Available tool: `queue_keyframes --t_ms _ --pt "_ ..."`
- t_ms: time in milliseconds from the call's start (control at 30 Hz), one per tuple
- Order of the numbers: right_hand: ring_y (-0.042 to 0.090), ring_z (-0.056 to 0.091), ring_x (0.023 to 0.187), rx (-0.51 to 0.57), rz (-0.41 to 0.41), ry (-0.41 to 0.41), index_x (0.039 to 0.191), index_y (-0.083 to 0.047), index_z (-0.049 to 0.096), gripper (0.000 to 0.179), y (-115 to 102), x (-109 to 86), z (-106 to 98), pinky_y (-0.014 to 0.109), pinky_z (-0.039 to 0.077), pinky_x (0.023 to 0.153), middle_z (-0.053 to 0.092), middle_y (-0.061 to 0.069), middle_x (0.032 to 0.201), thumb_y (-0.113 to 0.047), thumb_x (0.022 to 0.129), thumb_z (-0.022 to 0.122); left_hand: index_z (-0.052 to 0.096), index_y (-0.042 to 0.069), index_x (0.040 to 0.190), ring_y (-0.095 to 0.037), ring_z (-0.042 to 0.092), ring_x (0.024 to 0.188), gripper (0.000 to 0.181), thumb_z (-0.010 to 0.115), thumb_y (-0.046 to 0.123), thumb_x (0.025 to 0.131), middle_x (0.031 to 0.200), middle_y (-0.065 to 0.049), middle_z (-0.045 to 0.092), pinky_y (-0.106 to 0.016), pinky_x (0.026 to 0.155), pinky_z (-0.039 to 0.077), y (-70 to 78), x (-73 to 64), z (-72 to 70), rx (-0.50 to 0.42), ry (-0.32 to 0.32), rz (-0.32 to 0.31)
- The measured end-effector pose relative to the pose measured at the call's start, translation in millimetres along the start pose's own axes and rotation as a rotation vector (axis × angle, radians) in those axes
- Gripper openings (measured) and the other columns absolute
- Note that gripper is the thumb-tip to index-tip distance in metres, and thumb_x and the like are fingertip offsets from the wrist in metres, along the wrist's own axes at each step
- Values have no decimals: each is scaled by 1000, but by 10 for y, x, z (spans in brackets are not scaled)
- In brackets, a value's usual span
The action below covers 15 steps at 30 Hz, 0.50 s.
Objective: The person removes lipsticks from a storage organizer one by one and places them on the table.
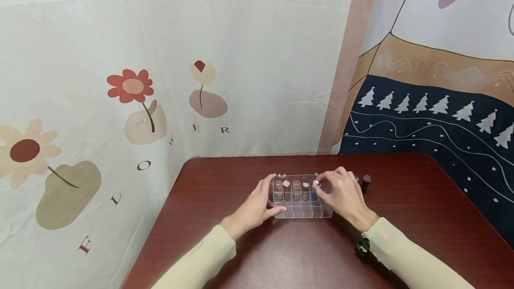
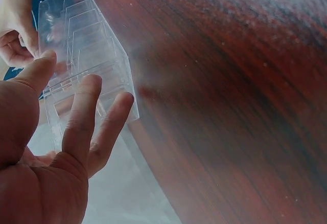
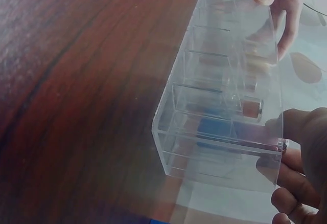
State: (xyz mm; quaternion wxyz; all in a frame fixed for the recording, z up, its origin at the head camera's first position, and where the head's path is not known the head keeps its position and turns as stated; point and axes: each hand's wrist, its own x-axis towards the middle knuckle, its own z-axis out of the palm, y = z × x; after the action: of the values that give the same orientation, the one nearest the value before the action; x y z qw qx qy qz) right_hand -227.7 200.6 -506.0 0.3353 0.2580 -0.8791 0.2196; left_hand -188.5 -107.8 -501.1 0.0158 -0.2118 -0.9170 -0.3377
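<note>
A clear plastic lipstick organizer (image 1: 303,212) with divided slots sits on the table. My left hand (image 1: 253,208) grips its left end, thumb at the front and fingers farther back. Several lipsticks (image 1: 296,191) stand in the back row; the front-row slots hold nothing that I can see. With the thumb and fingers of my right hand (image 1: 345,196) I pinch the shiny top of a blue and purple lipstick (image 3: 250,136), whose lower part is inside a right-hand back slot. In the head view the right hand covers the organizer's back right corner.
A dark lipstick (image 1: 365,183) stands on the table just right of my right hand, with part of another small item (image 1: 356,177) beside it. The reddish-brown table (image 1: 225,177) meets printed cloth hangings (image 1: 261,79) at the back. A black device (image 1: 362,248) is on my right wrist.
</note>
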Motion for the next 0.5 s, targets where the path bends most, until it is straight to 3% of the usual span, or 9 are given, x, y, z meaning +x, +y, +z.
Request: queue_keyframes --t_ms 500 --pt "26 70 95 61 29 8 105 -10 86 25 -18 39 -59 48 57 82 85 8 99 -17 88 102 27 3 178 -5 80 89 104 94 33 103 163 -30 53 -34 94 67 10 -7 -11 18 6 11"
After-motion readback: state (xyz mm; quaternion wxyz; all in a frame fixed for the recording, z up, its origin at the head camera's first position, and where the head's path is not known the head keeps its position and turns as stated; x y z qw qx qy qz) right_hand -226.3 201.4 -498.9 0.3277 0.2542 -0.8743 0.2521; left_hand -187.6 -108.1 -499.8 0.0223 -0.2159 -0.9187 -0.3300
